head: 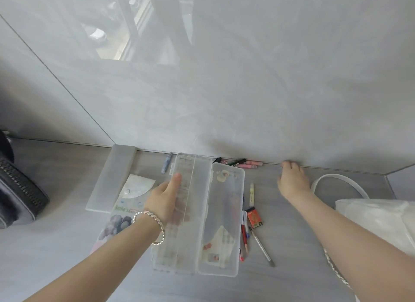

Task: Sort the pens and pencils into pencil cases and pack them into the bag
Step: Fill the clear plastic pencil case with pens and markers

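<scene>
Hands reach out over a grey surface (pixel 67 256) set against a pale wall. Left hand (pixel 166 202), wearing a silver bracelet (pixel 152 225), grips the lid (pixel 186 234) of a clear pencil case (pixel 221 220) at the centre, thumb on top, the case lying open. Right hand (pixel 292 180) is at 1 o'clock from the case, fingers curled down where surface meets wall; whether it holds anything cannot be told. Along the wall at 12 o'clock lie a dark green marker (pixel 235 162) and pink pens (pixel 249 166), with a blue pen (pixel 167 163) at 11 o'clock. Just beside the case at 3 o'clock lie a yellow pen (pixel 252 195), a small red box (pixel 254 217), a red pencil (pixel 244 236) and a silver pen (pixel 261 247). At 9 o'clock lie a frosted flat case (pixel 112 178) and a printed case (pixel 121 211). A black bag (pixel 18 193) sits far left and a white bag (pixel 377 220) far right.
</scene>
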A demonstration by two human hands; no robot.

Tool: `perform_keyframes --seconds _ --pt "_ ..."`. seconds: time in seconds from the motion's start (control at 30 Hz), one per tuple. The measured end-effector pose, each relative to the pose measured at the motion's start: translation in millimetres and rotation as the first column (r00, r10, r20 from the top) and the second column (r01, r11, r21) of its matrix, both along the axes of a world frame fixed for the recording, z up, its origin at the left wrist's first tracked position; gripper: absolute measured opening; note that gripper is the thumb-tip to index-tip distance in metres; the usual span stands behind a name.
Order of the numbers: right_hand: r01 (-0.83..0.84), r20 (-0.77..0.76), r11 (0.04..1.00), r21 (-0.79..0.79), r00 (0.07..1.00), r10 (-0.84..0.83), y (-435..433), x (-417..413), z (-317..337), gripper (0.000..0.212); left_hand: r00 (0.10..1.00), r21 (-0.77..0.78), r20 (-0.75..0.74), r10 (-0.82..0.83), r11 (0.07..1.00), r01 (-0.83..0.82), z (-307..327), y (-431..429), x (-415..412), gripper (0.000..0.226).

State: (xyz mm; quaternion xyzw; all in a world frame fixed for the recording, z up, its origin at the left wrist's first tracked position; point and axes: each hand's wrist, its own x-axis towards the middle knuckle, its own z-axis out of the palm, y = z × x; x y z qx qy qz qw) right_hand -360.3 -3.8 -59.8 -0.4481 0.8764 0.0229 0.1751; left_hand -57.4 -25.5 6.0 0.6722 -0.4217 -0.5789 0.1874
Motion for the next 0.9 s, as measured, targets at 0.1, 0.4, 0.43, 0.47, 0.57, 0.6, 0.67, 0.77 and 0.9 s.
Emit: perform_keyframes --seconds 0.1,0.4,0.43,0.47,0.57,0.6,0.67,0.77,0.9 --pt "-0.024 0.010 1.000 0.008 1.000 0.024 8.0 8.4 -2.6 0.046 1.000 0.015 0.020 0.021 1.000 -0.022 -4.6 4.6 2.6 0.046" --pt "0.038 0.293 0.989 -0.141 0.956 0.005 24.7 77.3 -3.0 0.032 1.000 0.020 0.017 0.027 0.999 -0.027 6.5 23.3 4.8 0.054" --pt "0.024 0.258 0.992 -0.126 0.966 0.009 27.1 80.3 -6.9 0.031 0.999 0.011 0.015 0.031 0.999 -0.031 8.1 26.4 4.4 0.057" --pt "0.008 0.221 0.994 -0.111 0.975 0.016 29.4 82.1 -9.4 0.031 0.999 0.010 0.013 0.037 0.999 -0.037 8.6 29.8 5.1 0.057" --pt "0.122 0.297 0.982 -0.143 0.952 -0.075 30.6 84.6 2.9 0.038 0.998 -0.005 0.022 0.051 0.999 -0.051 5.1 36.6 4.3 0.056" --pt "0.186 0.365 0.960 -0.211 0.926 -0.099 29.3 86.4 12.3 0.040 0.998 -0.012 0.029 0.049 0.999 -0.048 4.4 38.8 4.3 0.060" --pt "0.274 0.499 0.874 -0.401 0.865 -0.043 25.2 98.1 40.9 0.039 0.998 -0.013 0.053 0.030 0.999 -0.029 2.2 42.9 3.5 0.065" --pt "0.389 0.701 0.747 -0.539 0.699 0.141 28.1 133.2 91.4 0.023 0.998 -0.021 0.059 -0.006 1.000 0.007 9.0 54.4 -1.1 0.056" --pt "0.178 0.657 0.798 -0.575 0.682 0.321 46.5 176.1 121.2 0.024 0.999 -0.062 0.024 -0.027 0.998 0.028 20.1 66.6 -10.2 0.051"
